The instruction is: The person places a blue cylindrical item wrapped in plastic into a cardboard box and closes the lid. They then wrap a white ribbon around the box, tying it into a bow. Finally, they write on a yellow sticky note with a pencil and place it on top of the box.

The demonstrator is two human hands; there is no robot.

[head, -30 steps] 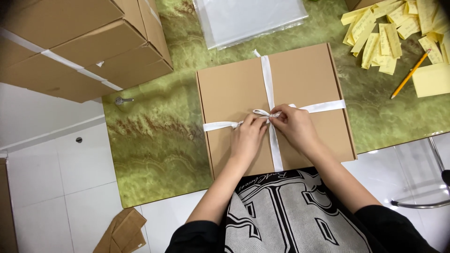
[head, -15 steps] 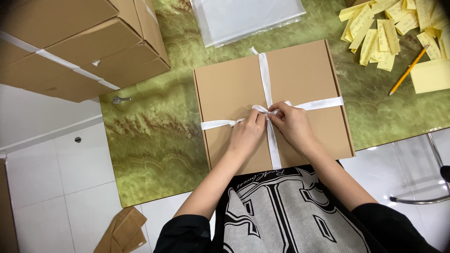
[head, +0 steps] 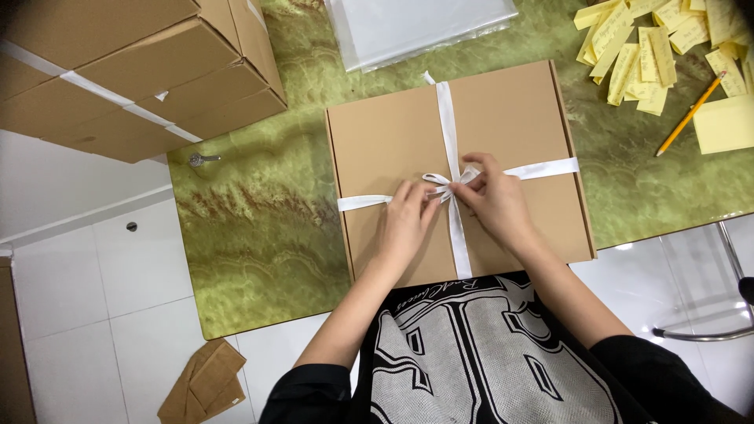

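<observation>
At frame centre, left hand (head: 408, 216) and right hand (head: 495, 200) fingers pinch a glossy white ribbon (head: 449, 126) crossing the flat, matte cardboard box (head: 393, 141) on the marbled green counter (head: 251, 228).

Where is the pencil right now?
In the head view, the yellow pencil lies at the far right of the green table, between the scattered yellow paper slips and a yellow notepad, right of the ribboned cardboard box.

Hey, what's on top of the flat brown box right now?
A white ribbon crosses over the box, and the left hand and right hand pinch its loops at the middle. The knot itself is partly covered by fingers.
</observation>
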